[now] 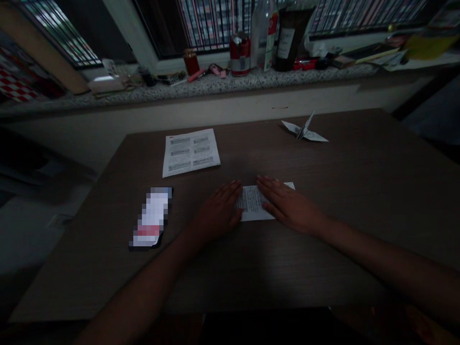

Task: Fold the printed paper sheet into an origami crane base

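A small folded sheet of printed paper (254, 205) lies flat on the brown table (244, 268) in front of me. My left hand (222, 209) rests on its left end, fingers stretched out and lying flat. Over its right part lies my right hand (285, 202), also flat with the fingers extended and the thumb a little apart. The ends of the paper are partly hidden under both hands. Farther back on the right stands a folded paper crane (305, 132). A larger printed sheet (191, 152) lies at the back left.
A phone (151, 218) with a lit, blurred screen lies left of my left hand. Behind the table, a speckled stone windowsill (212, 85) carries a red can (240, 53), a clear bottle (261, 36), a dark tube (289, 40) and several small items.
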`<move>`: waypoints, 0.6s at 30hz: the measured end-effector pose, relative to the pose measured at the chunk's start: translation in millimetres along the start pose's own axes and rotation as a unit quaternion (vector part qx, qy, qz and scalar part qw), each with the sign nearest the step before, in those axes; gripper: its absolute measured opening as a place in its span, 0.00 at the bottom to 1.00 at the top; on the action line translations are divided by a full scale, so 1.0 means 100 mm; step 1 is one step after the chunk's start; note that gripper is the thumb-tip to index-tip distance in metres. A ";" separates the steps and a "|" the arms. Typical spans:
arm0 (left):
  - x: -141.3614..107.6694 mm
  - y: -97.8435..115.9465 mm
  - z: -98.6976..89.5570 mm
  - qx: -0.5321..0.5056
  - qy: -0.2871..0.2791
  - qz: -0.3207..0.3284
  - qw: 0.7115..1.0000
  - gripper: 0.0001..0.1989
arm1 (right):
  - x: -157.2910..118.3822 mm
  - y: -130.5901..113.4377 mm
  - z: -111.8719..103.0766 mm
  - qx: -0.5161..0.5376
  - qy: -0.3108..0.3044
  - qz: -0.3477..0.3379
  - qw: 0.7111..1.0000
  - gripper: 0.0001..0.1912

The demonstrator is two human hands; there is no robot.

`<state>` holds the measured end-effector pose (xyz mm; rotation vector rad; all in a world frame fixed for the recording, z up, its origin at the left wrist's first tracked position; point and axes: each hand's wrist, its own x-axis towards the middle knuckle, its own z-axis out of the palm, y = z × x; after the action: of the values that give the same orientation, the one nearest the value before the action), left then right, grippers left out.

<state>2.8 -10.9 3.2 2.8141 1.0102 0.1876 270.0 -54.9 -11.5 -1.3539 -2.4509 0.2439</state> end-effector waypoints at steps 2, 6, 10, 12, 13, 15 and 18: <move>0.00 0.02 0.01 -0.003 0.005 -0.002 1.000 0.30 | 0.06 -0.03 0.08 0.000 -0.007 -0.014 1.000 0.33; 0.00 0.07 0.05 -0.017 -0.005 0.020 1.000 0.33 | 0.09 -0.04 0.15 -0.001 -0.018 -0.016 1.000 0.34; -0.01 0.12 0.10 -0.026 -0.036 0.039 0.998 0.33 | 0.08 -0.05 0.14 -0.001 -0.018 -0.008 1.000 0.35; -0.01 0.13 0.11 -0.023 -0.041 0.034 0.998 0.32 | 0.08 -0.05 0.13 0.003 -0.019 -0.005 1.000 0.35; -0.01 0.13 0.11 -0.021 -0.041 0.031 0.998 0.32 | 0.08 -0.06 0.13 0.005 -0.019 -0.003 1.000 0.35; -0.02 0.13 0.12 -0.018 -0.040 0.029 0.999 0.32 | 0.09 -0.06 0.12 0.011 -0.018 0.001 1.000 0.34; -0.01 0.12 0.12 -0.016 -0.040 0.023 0.999 0.33 | 0.09 -0.05 0.11 0.013 -0.022 0.000 1.000 0.34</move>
<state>10.9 -21.9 -6.1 2.7928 0.9174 0.0947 257.9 -50.0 -19.1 -1.3512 -2.4751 0.3071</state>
